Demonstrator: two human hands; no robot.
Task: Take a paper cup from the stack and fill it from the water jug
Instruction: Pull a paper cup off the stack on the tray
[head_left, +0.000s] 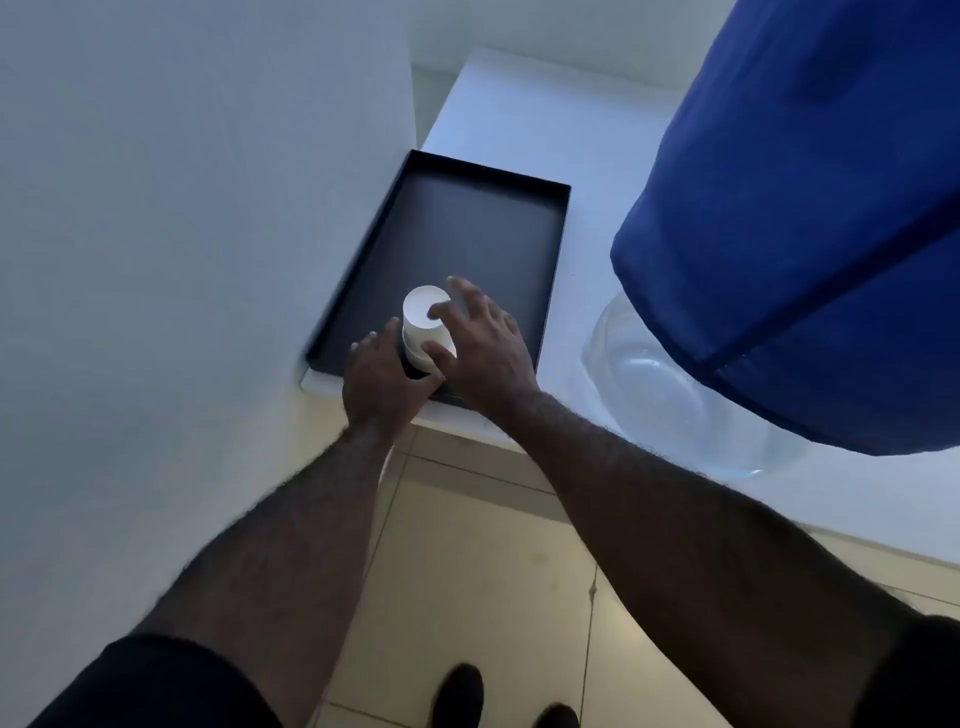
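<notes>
A stack of white paper cups (422, 318) stands upside down at the near edge of a black tray (467, 234). My left hand (382, 384) wraps around the dark lower part of the stack. My right hand (480, 345) touches the top cup, thumb on its side and a fingertip on its upturned base, the other fingers spread. A large water jug (670, 384) of clear plastic stands to the right, its upper part hidden under a blue cloth cover (810, 218).
The tray and the jug rest on a white counter (519, 119). A pale wall (182, 208) rises close on the left. Beige floor tiles (467, 561) and the tips of two dark shoes (462, 691) show below.
</notes>
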